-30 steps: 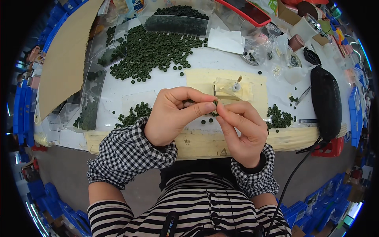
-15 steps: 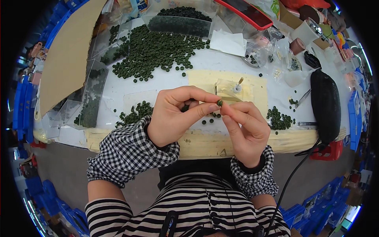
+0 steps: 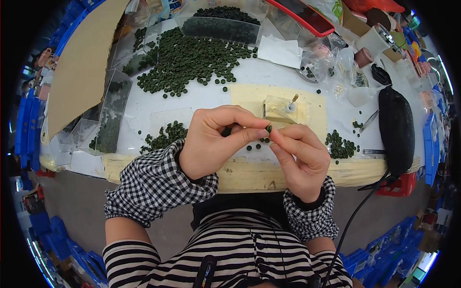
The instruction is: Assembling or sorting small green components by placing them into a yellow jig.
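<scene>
A small dark green round piece (image 3: 268, 128) is pinched between the thumb and forefinger of my left hand (image 3: 211, 137). From the other side, the closed fingertips of my right hand (image 3: 305, 156) meet the same piece. Just beyond my fingers stands a block wrapped in cream tape (image 3: 278, 113), with a small whitish container (image 3: 290, 107) in it and a thin brown stick (image 3: 295, 98) poking up. A few loose green pieces (image 3: 249, 148) lie on the table under my hands. Something dark shows behind my left fingers, too hidden to name.
A large heap of green pieces (image 3: 182, 62) spreads at the far left, beside clear trays (image 3: 115, 110) and a cardboard sheet (image 3: 77, 72). Smaller piles sit left (image 3: 165, 137) and right (image 3: 340, 145). A black pouch (image 3: 396, 127), tweezers (image 3: 369, 120) and a red-cased phone (image 3: 307, 17) lie around.
Between my fingertips the green piece has turned a little and shows a narrower side now. My right hand has shifted very slightly to the right; the left has barely moved.
</scene>
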Motion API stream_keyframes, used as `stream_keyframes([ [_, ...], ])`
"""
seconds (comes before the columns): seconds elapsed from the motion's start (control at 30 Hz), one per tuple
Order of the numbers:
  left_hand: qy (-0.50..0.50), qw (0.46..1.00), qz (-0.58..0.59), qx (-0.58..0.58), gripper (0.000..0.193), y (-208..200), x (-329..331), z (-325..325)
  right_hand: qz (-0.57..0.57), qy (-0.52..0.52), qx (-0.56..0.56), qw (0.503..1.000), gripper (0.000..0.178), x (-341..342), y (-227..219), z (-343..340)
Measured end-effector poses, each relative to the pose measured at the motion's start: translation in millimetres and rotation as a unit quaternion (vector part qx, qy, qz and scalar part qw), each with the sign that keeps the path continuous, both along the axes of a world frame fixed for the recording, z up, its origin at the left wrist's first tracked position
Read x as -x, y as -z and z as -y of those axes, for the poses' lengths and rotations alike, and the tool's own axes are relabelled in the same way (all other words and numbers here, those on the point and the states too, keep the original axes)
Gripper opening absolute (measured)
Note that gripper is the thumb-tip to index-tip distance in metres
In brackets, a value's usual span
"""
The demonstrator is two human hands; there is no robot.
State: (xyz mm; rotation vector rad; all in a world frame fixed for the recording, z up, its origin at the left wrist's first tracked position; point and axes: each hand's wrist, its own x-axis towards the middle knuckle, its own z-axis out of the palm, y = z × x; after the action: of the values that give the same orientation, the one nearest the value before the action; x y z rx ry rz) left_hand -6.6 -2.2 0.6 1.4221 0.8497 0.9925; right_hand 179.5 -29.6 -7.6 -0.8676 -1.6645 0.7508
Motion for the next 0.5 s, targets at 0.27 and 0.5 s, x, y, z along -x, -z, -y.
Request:
stream_keyframes([
  [0.27,0.007,0.999,0.001,0.044,0.015,-1.4,-0.3,0.2,0.024,-0.021,-0.019,0.999,0.03,-5.0,1.7,-2.6],
  [0.5,0.007,1.0,-0.015,0.016,0.016,-0.4,0.0,0.6,0.023,-0.024,-0.019,0.999,0.031,-6.0,1.9,-2.5],
])
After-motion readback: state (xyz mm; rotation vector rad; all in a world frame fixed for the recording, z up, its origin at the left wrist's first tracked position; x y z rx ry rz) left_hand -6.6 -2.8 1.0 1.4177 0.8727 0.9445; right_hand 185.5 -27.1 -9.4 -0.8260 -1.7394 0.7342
